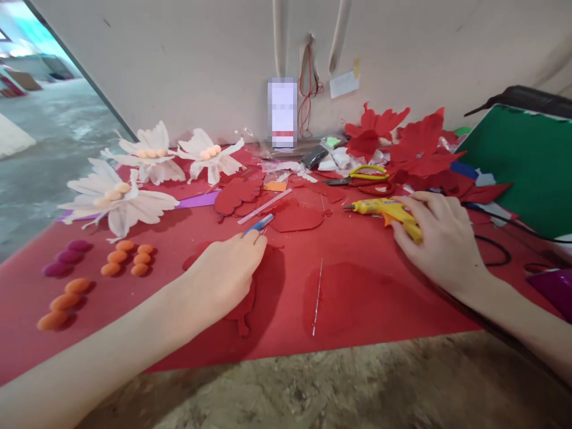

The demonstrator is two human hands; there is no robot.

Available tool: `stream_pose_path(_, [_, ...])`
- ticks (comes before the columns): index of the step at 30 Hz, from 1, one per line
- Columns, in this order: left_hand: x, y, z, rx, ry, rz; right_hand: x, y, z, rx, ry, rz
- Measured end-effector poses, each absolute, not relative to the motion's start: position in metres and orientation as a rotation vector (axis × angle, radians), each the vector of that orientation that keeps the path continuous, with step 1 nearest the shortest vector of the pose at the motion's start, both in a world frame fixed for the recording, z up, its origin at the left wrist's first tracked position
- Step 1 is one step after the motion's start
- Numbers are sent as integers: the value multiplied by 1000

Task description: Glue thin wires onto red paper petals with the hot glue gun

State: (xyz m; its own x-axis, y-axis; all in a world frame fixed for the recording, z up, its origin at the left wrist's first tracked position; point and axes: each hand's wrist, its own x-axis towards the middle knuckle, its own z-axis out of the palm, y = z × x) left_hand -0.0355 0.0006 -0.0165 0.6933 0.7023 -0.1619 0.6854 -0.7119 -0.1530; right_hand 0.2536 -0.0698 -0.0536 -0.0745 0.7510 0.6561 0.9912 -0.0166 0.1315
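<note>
My right hand (442, 238) is wrapped over the handle of a yellow hot glue gun (375, 207), whose nozzle points left across the red table. My left hand (232, 259) is closed, its fingers curled down over red cut-out petals (243, 310). Whatever those fingers pinch is hidden beneath them. A blue pen-like tool (260, 223) sticks out just beyond the knuckles; I cannot tell whether the hand grips it. Between my two hands, a thin wire (318, 298) with a silvery shine lies on a red translucent sheet (353, 304).
White fabric flowers (129, 205) stand at the left, above orange bead-like balls (117, 256) and purple ones (69, 256). Yellow-handled pliers (366, 174), scraps and red flowers (420, 143) fill the back. A phone (283, 113) leans on the wall. A green board (522, 173) stands right.
</note>
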Motion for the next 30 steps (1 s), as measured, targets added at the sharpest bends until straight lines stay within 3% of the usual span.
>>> stream_pose_path(10, [-51,43,-22,-3166,-1336,81,177,-47,-35,-1142,-2454,-317])
stream_pose_path(22, [-60,52,6,-3261,-1555,-33,112,21,-50,-519,-2556,-841])
stream_pose_path(27, [-68,70,4,-3364,-1596,-50,110,29,-47,-534,-2497,-816])
stream_pose_path(30, [-69,69,8,-3465,-1579,-96,112,28,-41,-582,-2422,-613])
